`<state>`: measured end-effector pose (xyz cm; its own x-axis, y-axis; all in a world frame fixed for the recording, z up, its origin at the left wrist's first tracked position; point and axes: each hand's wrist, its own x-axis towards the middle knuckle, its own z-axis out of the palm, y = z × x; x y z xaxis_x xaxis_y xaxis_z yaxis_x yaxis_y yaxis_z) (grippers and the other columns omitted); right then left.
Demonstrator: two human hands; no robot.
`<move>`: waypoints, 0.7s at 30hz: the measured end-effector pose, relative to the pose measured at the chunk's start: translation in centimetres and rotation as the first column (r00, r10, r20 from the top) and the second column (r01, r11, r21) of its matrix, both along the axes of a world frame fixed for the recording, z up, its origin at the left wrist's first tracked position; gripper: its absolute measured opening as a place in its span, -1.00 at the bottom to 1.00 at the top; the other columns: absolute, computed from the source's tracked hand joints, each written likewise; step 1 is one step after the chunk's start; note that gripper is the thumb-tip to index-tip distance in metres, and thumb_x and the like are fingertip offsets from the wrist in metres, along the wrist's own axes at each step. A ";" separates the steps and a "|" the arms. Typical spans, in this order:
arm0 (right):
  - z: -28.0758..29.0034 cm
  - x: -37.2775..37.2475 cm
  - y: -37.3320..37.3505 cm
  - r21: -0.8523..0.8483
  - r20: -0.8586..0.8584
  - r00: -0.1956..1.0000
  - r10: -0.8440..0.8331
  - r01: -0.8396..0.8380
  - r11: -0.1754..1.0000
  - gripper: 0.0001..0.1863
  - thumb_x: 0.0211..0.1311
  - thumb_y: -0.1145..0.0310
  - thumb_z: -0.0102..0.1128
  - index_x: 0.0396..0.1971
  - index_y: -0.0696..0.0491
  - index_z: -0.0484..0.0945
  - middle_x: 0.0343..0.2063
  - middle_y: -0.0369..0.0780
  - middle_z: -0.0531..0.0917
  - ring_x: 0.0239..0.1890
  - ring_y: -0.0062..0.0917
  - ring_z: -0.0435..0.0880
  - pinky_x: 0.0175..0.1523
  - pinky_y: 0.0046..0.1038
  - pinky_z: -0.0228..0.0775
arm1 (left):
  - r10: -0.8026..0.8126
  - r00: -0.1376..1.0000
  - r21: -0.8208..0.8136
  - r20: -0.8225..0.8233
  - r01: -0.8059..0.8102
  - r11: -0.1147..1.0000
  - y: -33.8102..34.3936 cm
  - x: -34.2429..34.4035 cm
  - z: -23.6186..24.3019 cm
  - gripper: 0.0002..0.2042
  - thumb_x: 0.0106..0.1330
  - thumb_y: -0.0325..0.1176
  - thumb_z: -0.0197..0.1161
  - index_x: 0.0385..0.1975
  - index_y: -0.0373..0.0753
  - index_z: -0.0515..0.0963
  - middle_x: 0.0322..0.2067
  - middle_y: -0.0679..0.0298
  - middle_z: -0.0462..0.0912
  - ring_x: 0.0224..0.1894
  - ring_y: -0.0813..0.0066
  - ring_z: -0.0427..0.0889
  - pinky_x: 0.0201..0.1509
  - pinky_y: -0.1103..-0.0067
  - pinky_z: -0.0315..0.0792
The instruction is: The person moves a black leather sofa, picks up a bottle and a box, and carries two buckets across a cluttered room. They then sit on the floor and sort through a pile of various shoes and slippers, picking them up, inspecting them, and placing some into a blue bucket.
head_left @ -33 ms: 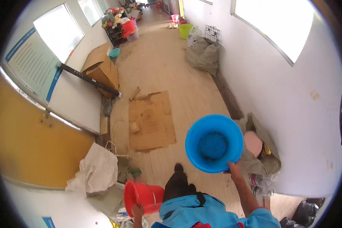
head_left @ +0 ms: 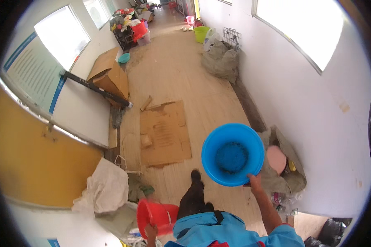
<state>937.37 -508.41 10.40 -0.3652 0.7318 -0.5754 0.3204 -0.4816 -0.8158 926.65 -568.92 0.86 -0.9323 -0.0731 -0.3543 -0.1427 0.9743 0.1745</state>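
Observation:
A blue plastic bucket (head_left: 231,135) hangs in front of me on the right, its mouth facing up and dark specks ringing its bottom. My right hand (head_left: 254,181) grips the near rim. Low on the left, a red bucket (head_left: 169,216) is tilted on its side next to my leg. My left hand (head_left: 151,231) is closed on its rim. Both buckets look to have nothing in them, though part of the red one's inside is hidden.
A flat cardboard sheet (head_left: 165,131) lies on the corridor floor. Left stand a pale sack (head_left: 107,181), a black pole (head_left: 97,88) and a cardboard box (head_left: 111,74). Right are an open grey sack (head_left: 294,173), plastic bottles (head_left: 282,199), another sack (head_left: 220,61) and a green bucket (head_left: 200,34).
The view has shifted slightly and my foot shows a little farther forward. Both hands keep their hold on the buckets.

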 end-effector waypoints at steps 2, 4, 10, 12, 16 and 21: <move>-1.8 -7.8 6.1 -0.015 0.009 0.999 0.052 -0.052 0.999 -0.64 0.07 0.33 0.15 -0.19 0.26 0.45 -0.36 -0.02 0.60 -0.47 -0.22 0.67 -0.47 -0.25 0.62 | 0.041 0.997 -0.077 0.071 -0.035 0.996 4.2 -5.2 -1.1 -0.58 0.06 -0.10 0.35 -0.43 -0.44 0.55 -0.39 -0.23 0.61 -0.24 -0.22 0.62 -0.22 0.07 0.48; -2.6 -12.9 8.1 -0.003 -0.069 0.993 0.099 -0.099 0.995 -0.67 0.08 0.33 0.17 -0.23 0.26 0.45 -0.38 -0.01 0.60 -0.47 -0.22 0.66 -0.48 -0.23 0.60 | 0.082 0.992 -0.119 0.098 -0.070 0.990 6.2 -10.6 -1.5 -0.58 0.06 -0.10 0.35 -0.42 -0.44 0.56 -0.38 -0.23 0.61 -0.23 -0.22 0.62 -0.20 0.07 0.48; -1.1 -28.8 19.3 0.005 0.136 0.986 -0.098 0.098 0.995 -0.81 0.06 0.42 0.20 -0.40 0.22 0.44 -0.45 -0.03 0.58 -0.48 -0.25 0.64 -0.50 -0.21 0.59 | 0.081 0.988 -0.033 0.134 -0.077 0.996 16.4 -31.9 -1.7 -0.57 0.05 -0.10 0.36 -0.38 -0.45 0.56 -0.34 -0.23 0.61 -0.20 -0.23 0.61 -0.15 0.07 0.48; 0.0 -34.3 22.5 -0.005 0.121 0.963 -0.242 0.244 0.970 -0.82 0.06 0.44 0.18 -0.41 0.22 0.43 -0.46 -0.04 0.57 -0.51 -0.26 0.64 -0.53 -0.24 0.58 | 0.035 0.994 0.009 0.102 -0.036 0.999 20.2 -40.2 -1.5 -0.56 0.05 -0.10 0.37 -0.37 -0.45 0.56 -0.33 -0.23 0.61 -0.18 -0.23 0.61 -0.14 0.07 0.48; -3.4 -41.7 29.3 0.020 0.173 0.927 -0.334 0.335 0.942 -0.77 0.07 0.47 0.14 -0.30 0.27 0.41 -0.41 0.02 0.57 -0.55 -0.22 0.62 -0.61 -0.22 0.52 | -0.080 0.997 0.129 0.007 0.079 0.988 27.0 -57.5 -3.0 -0.55 0.05 -0.10 0.37 -0.34 -0.46 0.56 -0.31 -0.23 0.61 -0.16 -0.24 0.60 -0.11 0.08 0.47; -5.5 -55.0 38.2 0.080 0.082 0.926 -0.369 0.363 0.928 -0.74 0.06 0.45 0.13 -0.26 0.28 0.42 -0.47 -0.04 0.57 -0.58 -0.28 0.63 -0.65 -0.34 0.50 | -0.091 0.996 0.048 0.010 0.090 0.995 42.5 -79.3 -1.8 -0.56 0.05 -0.16 0.38 -0.28 -0.46 0.56 -0.26 -0.23 0.61 -0.13 -0.24 0.59 -0.10 0.08 0.47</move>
